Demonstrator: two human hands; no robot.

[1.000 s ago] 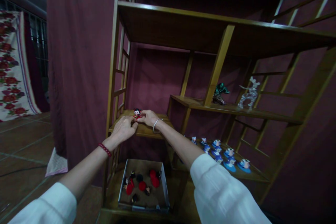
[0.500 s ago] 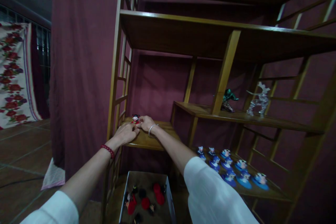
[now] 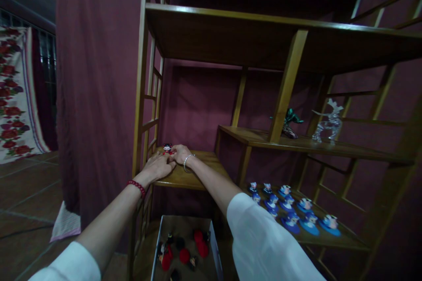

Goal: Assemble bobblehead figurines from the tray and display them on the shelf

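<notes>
A small figurine (image 3: 167, 147) with black hair and a red base stands upright at the back left of a wooden shelf (image 3: 201, 171). My left hand (image 3: 157, 167), with a red beaded bracelet at the wrist, is at its front left, fingers curled round the base. From the right, my right hand (image 3: 181, 154) pinches the base; a silver bracelet circles that wrist. Both hands partly hide the base. Below the shelf, an open box (image 3: 216, 246) contains several red and black figurines (image 3: 183, 254).
Several blue and white figurines (image 3: 290, 219) stand in rows on the lower right shelf. A clear deer-like figure (image 3: 329, 123) and a dark green figure (image 3: 290, 122) sit on the middle shelf. A wooden side lattice (image 3: 141, 96) borders the left, beside a purple curtain (image 3: 95, 96).
The view has shifted slightly. Both hands stay at the figurine, which keeps nearly the same place on the shelf.
</notes>
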